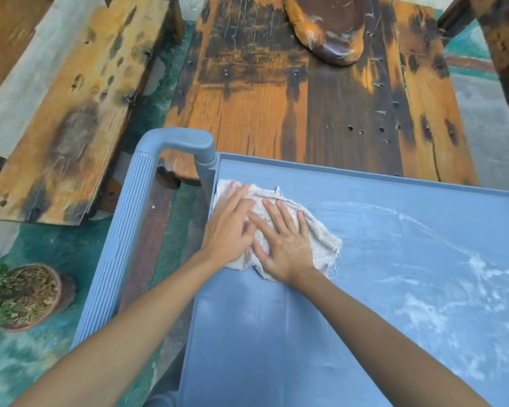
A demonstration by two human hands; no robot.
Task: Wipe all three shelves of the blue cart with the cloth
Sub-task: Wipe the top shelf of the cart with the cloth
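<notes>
Both hands flat on the off-white frayed terry cloth (pixel 291 224), which is bunched at the far left corner of the top shelf (pixel 276 333) of the blue plastic cart (pixel 124 230), right by the ribbed handle. Left hand (pixel 229 227) and right hand (pixel 285 239) lie side by side w/ fingers (pixel 272 214) spread and straight, not curled round anything, just pressing the rag down. White powdery smears cover the shelf's right side, so most of this level looks undone; lower two shelves not in view. Cloth seems soft, light, limp, prob. bunches and slides easily on smooth plastic, so palm pressure over its middle should work better than pinching the frayed edge.
</notes>
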